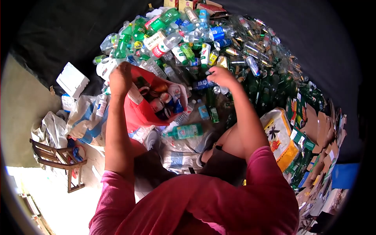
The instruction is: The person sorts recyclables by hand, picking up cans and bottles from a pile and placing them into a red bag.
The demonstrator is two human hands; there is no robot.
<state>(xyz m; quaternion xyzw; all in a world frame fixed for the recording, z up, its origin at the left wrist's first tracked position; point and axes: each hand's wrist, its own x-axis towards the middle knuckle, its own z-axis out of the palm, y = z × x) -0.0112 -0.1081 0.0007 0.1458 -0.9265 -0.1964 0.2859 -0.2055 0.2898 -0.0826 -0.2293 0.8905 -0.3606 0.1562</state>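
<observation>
My left hand (120, 78) is closed on the upper edge of a red bag (134, 113), which hangs open between my arms. Inside the bag lie several crushed drink cans (157, 105). My right hand (223, 76) is over the bottle pile with its fingers curled together; what they hold, if anything, I cannot make out. Just below those fingertips is a bottle with a dark blue label (202, 84); contact is unclear. A green-tinted plastic bottle (187, 131) lies on its side between my feet, near a small blue-labelled bottle (203, 111).
A large heap of plastic bottles (164, 20) rises ahead, with dark green glass bottles (262, 88) on the right. Flattened cardboard (313, 123) and a yellow-and-white sack (277, 135) stand at my right. To the left are a small wooden chair (58, 152), a white box (73, 79) and plastic sacks (82, 117).
</observation>
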